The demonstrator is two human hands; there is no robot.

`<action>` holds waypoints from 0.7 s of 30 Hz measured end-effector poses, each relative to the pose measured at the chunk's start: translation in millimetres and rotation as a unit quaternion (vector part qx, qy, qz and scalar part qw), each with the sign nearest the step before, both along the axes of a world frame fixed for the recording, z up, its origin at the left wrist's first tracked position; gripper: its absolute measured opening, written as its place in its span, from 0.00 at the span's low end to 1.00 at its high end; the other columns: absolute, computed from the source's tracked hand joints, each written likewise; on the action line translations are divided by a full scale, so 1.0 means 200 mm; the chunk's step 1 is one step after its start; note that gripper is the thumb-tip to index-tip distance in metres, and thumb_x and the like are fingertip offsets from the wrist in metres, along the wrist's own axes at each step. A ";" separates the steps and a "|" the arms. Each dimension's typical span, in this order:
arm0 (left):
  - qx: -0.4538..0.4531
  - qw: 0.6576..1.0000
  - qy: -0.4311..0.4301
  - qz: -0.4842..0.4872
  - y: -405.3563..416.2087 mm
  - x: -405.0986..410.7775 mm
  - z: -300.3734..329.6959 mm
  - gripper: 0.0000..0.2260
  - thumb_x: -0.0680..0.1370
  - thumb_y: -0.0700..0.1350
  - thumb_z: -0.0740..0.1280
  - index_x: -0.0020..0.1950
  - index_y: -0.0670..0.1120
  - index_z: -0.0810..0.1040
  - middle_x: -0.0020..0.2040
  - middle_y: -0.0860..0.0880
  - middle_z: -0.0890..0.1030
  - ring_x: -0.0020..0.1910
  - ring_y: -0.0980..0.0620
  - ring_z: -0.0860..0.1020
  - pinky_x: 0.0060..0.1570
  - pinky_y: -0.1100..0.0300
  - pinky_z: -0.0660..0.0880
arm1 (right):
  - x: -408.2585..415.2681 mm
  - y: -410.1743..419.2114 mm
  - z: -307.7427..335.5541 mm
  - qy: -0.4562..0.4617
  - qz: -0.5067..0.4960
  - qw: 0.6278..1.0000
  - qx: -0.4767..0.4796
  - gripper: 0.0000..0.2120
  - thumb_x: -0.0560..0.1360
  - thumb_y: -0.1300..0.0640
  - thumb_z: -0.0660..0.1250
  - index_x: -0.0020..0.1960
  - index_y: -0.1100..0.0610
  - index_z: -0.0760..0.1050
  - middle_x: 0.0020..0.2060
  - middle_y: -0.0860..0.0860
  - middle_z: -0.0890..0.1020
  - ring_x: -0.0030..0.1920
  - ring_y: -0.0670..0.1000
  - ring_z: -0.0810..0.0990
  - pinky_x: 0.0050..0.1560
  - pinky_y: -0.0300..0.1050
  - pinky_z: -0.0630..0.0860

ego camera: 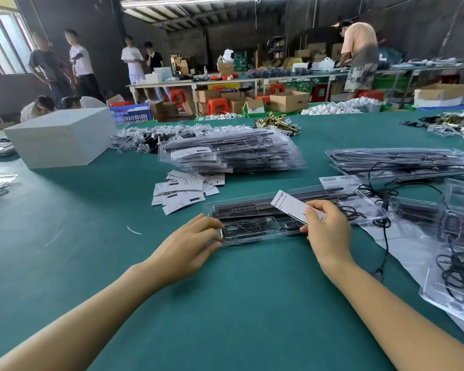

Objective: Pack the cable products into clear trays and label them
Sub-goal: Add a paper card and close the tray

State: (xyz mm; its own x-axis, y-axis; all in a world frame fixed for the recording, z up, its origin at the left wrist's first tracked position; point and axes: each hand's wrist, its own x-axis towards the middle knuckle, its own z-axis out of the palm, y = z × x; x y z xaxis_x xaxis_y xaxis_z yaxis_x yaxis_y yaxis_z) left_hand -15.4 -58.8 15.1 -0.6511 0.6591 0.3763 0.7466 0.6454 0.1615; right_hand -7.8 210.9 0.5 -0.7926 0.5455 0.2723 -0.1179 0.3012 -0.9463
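A long clear tray (255, 226) lies on the green table in front of me, with a black light bar and a coiled black cable inside. My left hand (190, 245) grips the tray's left end, fingers curled over its edge. My right hand (326, 231) pinches a white label card (292, 206) printed "Grow Light", holding it tilted over the tray's right half.
Loose white cards (182, 190) lie behind the tray, a stack of packed trays (231, 153) beyond them. More trays (402, 162) and loose cables (381, 199) crowd the right. A white box (62, 137) stands at left. People stand in the background.
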 end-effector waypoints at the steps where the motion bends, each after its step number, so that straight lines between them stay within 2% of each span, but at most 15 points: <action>1: 0.026 0.999 -0.016 0.011 0.00 0.00 0.00 0.06 0.79 0.41 0.65 0.49 0.40 0.80 0.58 0.49 0.79 0.53 0.49 0.79 0.59 0.58 0.72 | 0.00 0.00 0.00 -0.003 -0.002 1.000 -0.008 0.08 0.77 0.61 0.62 0.45 0.49 0.74 0.41 0.48 0.81 0.27 0.45 0.78 0.29 0.41 0.72; 4: 0.071 0.996 -0.025 0.042 0.02 -0.01 0.00 0.06 0.80 0.41 0.65 0.50 0.42 0.81 0.54 0.53 0.81 0.50 0.51 0.80 0.51 0.61 0.75 | 0.00 0.00 0.00 -0.003 -0.010 1.000 -0.018 0.10 0.77 0.62 0.61 0.43 0.48 0.73 0.41 0.49 0.81 0.26 0.43 0.77 0.27 0.39 0.71; 7: 0.049 0.998 0.009 0.044 0.03 -0.01 0.00 0.06 0.80 0.41 0.64 0.50 0.42 0.81 0.50 0.52 0.83 0.46 0.48 0.81 0.44 0.59 0.76 | 0.01 0.00 0.01 0.004 -0.013 1.000 -0.002 0.08 0.77 0.62 0.61 0.44 0.50 0.74 0.41 0.49 0.81 0.25 0.42 0.77 0.26 0.38 0.71; 10: 0.038 0.997 0.000 0.067 0.03 -0.05 0.03 0.07 0.81 0.43 0.62 0.49 0.44 0.79 0.49 0.53 0.82 0.46 0.49 0.80 0.43 0.59 0.74 | 0.03 -0.02 0.02 0.022 -0.010 1.000 0.000 0.07 0.78 0.62 0.60 0.48 0.53 0.75 0.42 0.47 0.81 0.27 0.42 0.78 0.28 0.39 0.73; 13: 0.017 0.994 -0.029 0.103 0.04 -0.13 0.07 0.09 0.82 0.44 0.59 0.47 0.46 0.77 0.48 0.56 0.82 0.48 0.51 0.79 0.45 0.59 0.70 | 0.06 -0.04 0.04 0.063 0.005 0.998 0.005 0.06 0.79 0.62 0.61 0.51 0.51 0.72 0.43 0.43 0.79 0.29 0.43 0.80 0.30 0.40 0.75; 16: 0.009 0.990 -0.057 0.126 0.05 -0.17 0.09 0.10 0.82 0.43 0.58 0.46 0.46 0.77 0.45 0.59 0.81 0.47 0.52 0.78 0.40 0.63 0.62 | 0.09 -0.07 0.07 0.097 0.068 0.993 -0.014 0.08 0.78 0.62 0.64 0.48 0.49 0.70 0.42 0.47 0.79 0.30 0.45 0.80 0.28 0.37 0.74; 19: 0.013 0.986 -0.073 0.147 0.06 -0.18 0.09 0.10 0.82 0.45 0.58 0.46 0.46 0.77 0.45 0.57 0.82 0.48 0.52 0.78 0.40 0.61 0.63 | 0.11 -0.10 0.08 0.073 0.190 0.977 -0.056 0.08 0.74 0.64 0.70 0.42 0.51 0.76 0.35 0.49 0.81 0.29 0.48 0.80 0.27 0.38 0.72; 21: 0.009 0.985 -0.081 0.154 0.07 -0.18 0.11 0.10 0.82 0.46 0.58 0.47 0.46 0.77 0.47 0.57 0.83 0.49 0.52 0.78 0.41 0.61 0.64 | 0.11 -0.11 0.08 0.050 0.268 0.961 -0.037 0.08 0.72 0.63 0.72 0.42 0.51 0.79 0.31 0.46 0.80 0.30 0.47 0.78 0.30 0.36 0.72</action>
